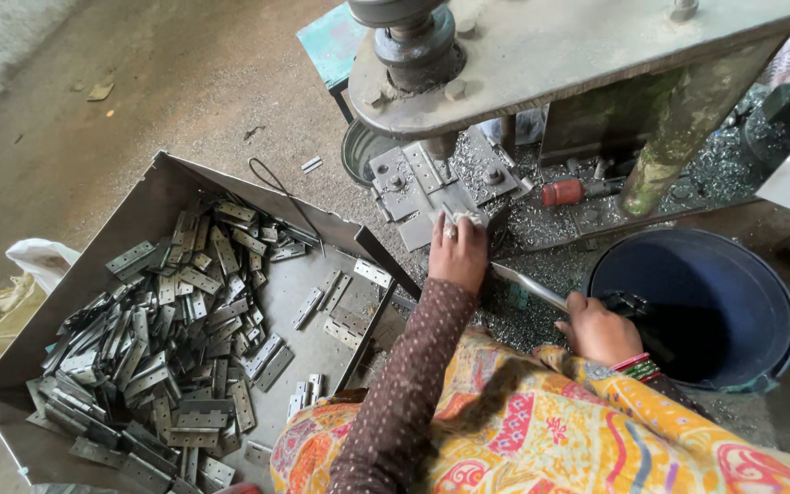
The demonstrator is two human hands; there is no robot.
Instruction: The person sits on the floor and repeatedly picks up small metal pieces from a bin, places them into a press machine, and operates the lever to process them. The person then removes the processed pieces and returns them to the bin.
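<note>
I note my left hand [457,252] pressing one hinge plate [462,217] onto the press bed [427,187]; my right hand [599,329] grips one lever [528,286] beside one blue bucket [733,274]. One tray [153,197] holds hinge plates (too many to count).

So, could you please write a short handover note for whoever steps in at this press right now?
Left hand: pressing a metal hinge piece onto the press bed, under the press head.
Right hand: gripping a metal lever handle beside the blue bucket.
Stock: a heap of hinge plates lies in the metal tray to the left.
Done or left: not countable from here; the bucket's contents are too dark to tell.
</note>
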